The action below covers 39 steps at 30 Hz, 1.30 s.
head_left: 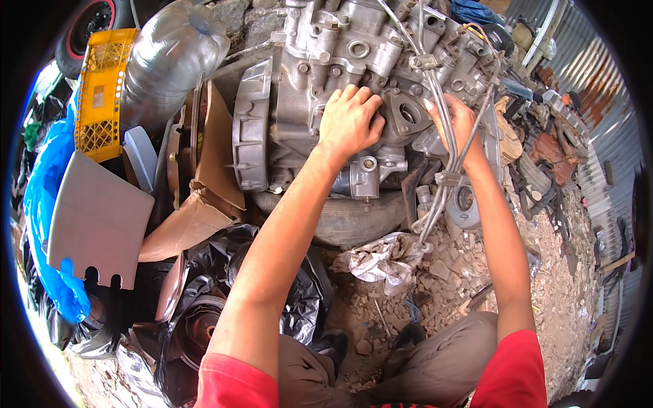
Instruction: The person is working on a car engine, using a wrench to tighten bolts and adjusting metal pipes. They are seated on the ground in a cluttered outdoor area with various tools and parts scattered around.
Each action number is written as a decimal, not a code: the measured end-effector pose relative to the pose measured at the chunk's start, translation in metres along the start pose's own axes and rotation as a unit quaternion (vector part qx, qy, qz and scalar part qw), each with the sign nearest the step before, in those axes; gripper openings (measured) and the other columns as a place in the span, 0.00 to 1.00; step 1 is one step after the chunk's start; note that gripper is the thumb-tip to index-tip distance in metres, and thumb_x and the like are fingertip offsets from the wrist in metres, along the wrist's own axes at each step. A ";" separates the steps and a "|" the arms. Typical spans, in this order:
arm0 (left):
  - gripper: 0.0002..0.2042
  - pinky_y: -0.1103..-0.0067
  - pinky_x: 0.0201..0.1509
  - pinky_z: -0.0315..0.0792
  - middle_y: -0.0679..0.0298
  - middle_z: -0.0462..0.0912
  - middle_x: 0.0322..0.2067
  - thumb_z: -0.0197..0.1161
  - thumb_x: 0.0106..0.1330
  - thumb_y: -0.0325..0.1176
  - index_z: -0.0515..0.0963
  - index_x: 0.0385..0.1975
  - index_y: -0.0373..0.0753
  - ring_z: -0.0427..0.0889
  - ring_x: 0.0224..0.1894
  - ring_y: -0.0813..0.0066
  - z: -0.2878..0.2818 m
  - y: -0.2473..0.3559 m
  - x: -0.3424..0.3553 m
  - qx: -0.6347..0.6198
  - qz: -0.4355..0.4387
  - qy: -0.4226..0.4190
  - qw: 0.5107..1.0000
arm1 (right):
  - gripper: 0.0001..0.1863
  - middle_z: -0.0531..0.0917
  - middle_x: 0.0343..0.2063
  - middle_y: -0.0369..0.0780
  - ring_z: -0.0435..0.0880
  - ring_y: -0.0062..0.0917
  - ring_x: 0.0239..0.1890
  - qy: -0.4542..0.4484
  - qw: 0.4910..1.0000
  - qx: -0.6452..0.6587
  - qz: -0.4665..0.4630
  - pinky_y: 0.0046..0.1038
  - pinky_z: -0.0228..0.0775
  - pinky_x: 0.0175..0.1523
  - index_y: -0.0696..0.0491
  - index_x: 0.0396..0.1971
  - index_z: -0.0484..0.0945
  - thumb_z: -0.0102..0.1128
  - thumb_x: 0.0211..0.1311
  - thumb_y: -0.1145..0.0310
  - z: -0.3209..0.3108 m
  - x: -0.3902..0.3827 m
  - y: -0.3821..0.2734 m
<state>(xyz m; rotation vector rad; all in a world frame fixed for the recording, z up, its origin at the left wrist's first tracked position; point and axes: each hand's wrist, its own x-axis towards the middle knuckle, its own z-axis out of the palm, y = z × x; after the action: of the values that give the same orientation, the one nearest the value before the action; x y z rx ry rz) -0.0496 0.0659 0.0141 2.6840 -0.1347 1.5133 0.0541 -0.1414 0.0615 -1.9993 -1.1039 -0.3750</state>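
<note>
Nearest: crumpled rag (381,262) on rubble, black tyre (354,219) under engine block (320,102). Left hand (350,122) flat on block's casing, fingers spread, gripping nothing. Right hand (459,126) curled around metal pipe bundle (445,136) at block's right side.

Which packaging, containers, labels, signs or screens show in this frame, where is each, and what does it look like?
No signs, screens or readable labels.
Yellow plastic crate: upper left, on edge, lattice walls.
Clear plastic bottle: right of the crate, large, crumpled.
Torn cardboard: left of the engine, brown, flattened.
Black plastic bag: under the left forearm, crumpled, glossy.
Blue plastic sheet: far left.
</note>
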 end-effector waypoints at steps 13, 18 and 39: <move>0.10 0.69 0.43 0.68 0.63 0.74 0.31 0.62 0.51 0.37 0.78 0.31 0.41 0.74 0.39 0.64 0.002 -0.002 -0.002 -0.006 -0.004 0.012 1.000 | 0.15 0.80 0.27 0.46 0.79 0.40 0.29 0.092 0.992 -0.079 -0.022 0.34 0.70 0.37 0.60 0.33 0.80 0.62 0.63 0.61 0.023 -0.014 0.023; 0.11 0.70 0.44 0.68 0.63 0.75 0.31 0.62 0.52 0.38 0.79 0.32 0.41 0.74 0.40 0.65 0.001 -0.001 -0.001 -0.003 -0.003 0.007 1.000 | 0.15 0.78 0.20 0.43 0.76 0.34 0.21 0.099 0.990 -0.091 -0.051 0.32 0.69 0.31 0.60 0.32 0.79 0.62 0.64 0.60 0.025 -0.012 0.037; 0.12 0.67 0.46 0.67 0.62 0.76 0.34 0.62 0.51 0.36 0.79 0.35 0.40 0.73 0.42 0.61 -0.002 -0.002 -0.006 -0.039 0.012 -0.013 0.999 | 0.17 0.80 0.29 0.48 0.81 0.44 0.34 0.076 0.991 -0.104 -0.046 0.37 0.71 0.42 0.59 0.40 0.77 0.58 0.66 0.58 0.016 -0.019 0.039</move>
<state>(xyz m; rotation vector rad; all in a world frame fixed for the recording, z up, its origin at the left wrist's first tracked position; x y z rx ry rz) -0.0538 0.0683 0.0102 2.6498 -0.2226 1.4492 0.0729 -0.1517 0.0203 -2.0656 -1.1001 -0.7042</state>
